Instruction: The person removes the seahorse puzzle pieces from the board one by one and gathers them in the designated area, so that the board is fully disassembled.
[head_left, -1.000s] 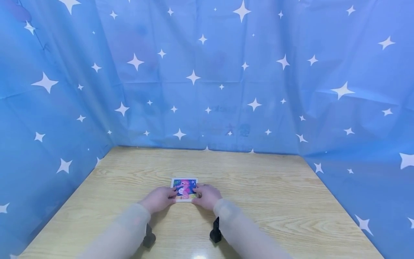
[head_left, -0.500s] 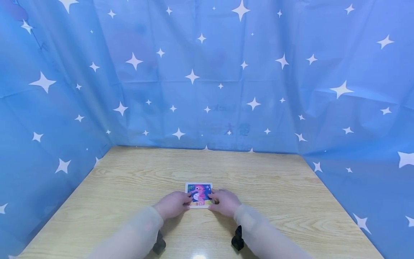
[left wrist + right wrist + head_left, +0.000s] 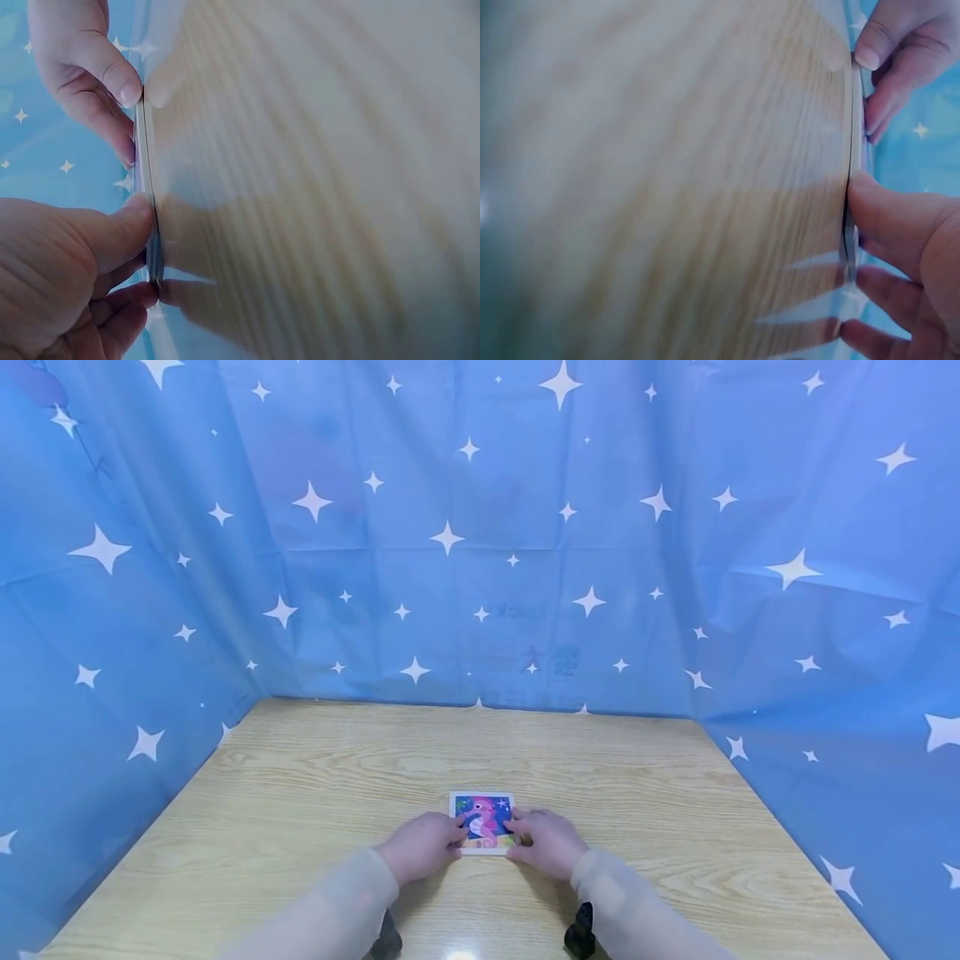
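A flat square picture card (image 3: pixel 484 821) with a white border and a pink seahorse on blue lies on the table near the middle of the head view. My left hand (image 3: pixel 422 846) holds its left side, fingers over the picture and thumb at the near corner. On the right side my right hand (image 3: pixel 551 843) grips it in the same way. The left wrist view shows the card edge-on and thin, low against the wood, with the left hand (image 3: pixel 67 262) close by. In the right wrist view, the right hand (image 3: pixel 922 255) holds the near edge.
A light wood-grain table (image 3: pixel 637 777) spreads around the hands. Blue cloth (image 3: pixel 480 527) with white stars encloses it at the back and both sides. Small black wrist mounts (image 3: pixel 580 933) hang under the pale sleeves (image 3: pixel 341 902).
Both hands have slid the picture card to the right and slightly nearer along the table, keeping their hold on its two sides.
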Motion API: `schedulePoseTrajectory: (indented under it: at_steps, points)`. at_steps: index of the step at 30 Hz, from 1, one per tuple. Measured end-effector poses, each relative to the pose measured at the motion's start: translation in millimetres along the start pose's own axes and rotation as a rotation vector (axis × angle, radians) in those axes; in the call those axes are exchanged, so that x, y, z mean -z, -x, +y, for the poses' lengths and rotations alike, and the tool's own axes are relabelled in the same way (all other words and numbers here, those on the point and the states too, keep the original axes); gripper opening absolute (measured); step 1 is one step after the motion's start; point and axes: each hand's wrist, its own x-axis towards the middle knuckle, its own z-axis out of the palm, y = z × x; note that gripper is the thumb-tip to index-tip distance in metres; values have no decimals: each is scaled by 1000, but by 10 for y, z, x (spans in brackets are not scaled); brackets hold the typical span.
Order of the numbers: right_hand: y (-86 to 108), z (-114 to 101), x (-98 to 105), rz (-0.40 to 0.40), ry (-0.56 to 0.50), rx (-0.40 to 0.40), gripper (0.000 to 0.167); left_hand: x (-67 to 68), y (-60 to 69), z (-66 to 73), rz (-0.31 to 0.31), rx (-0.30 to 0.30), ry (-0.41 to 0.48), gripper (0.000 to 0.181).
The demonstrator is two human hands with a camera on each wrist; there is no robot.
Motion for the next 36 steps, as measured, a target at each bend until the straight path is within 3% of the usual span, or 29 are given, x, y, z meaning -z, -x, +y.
schedulePoseTrajectory:
  at_steps: [8,17,22,24,29,36]
  points:
    - [111,25,-6,32,23,-5,45,-21,0,104,-5,-21,-54,32]
    - [177,-9,2,43,37,-26,45,-7,31,138,-12,-39,-55,32]
    - [174,-6,-4,43,68,-15,45,-17,14,140,28,-80,-84,12]
    - [173,-9,-4,41,73,-9,45,-19,-1,143,33,-100,-84,12]
    - [178,-14,-7,53,79,3,45,-23,-25,154,-33,-147,-78,37]
    - [180,-19,7,54,80,7,46,-20,-38,160,-78,-127,-55,36]
